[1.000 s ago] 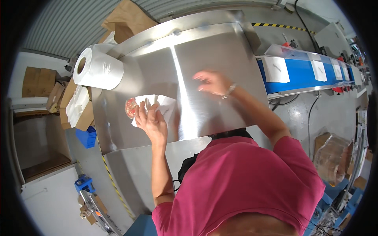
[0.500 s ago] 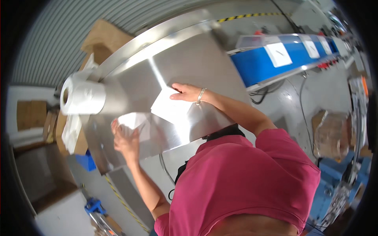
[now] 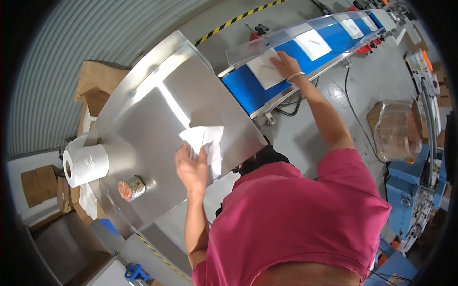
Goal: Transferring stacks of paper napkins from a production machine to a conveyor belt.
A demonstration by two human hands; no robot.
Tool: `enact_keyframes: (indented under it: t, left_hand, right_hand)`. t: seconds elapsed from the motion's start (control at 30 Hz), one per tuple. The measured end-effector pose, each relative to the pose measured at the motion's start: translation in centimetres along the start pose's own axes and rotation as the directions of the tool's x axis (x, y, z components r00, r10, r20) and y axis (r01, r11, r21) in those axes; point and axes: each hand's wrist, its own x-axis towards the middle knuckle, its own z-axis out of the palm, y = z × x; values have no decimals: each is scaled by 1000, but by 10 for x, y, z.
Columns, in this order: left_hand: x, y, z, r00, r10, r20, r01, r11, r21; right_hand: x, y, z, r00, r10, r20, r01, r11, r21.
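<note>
My left hand (image 3: 192, 169) is closed on a thin, creased white sheet (image 3: 210, 138) above the steel table (image 3: 157, 128), near its front edge. The sheet's lower end hangs loosely; whether it is a bag or a single layer I cannot make out. Farther right, my right hand (image 3: 287, 66) grips the right side of a flat white square packet (image 3: 263, 71) at the near end of the blue conveyor belt (image 3: 248, 93). A bracelet circles that wrist. My right thumb is partly hidden.
Several white packets, such as one packet (image 3: 312, 44), lie along the belt beside a clear guard (image 3: 238, 56). On the table's left stand a large white roll (image 3: 90, 163) and a short foil-like cylinder (image 3: 131, 188). A cardboard box (image 3: 393, 128) with clear plastic sits on the floor at right.
My right hand has carried the white packet from the table to the belt. My left hand has moved right with the white sheet, and the short cylinder now shows. The view has shifted.
</note>
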Motion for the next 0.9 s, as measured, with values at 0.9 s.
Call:
enact_keyframes:
  t: [0.9]
  left_hand:
    - [-16,33,20,1000,-16,3,16,984,-180]
  right_hand:
    - [-94,-154,55,437,-693,573,258,707,658]
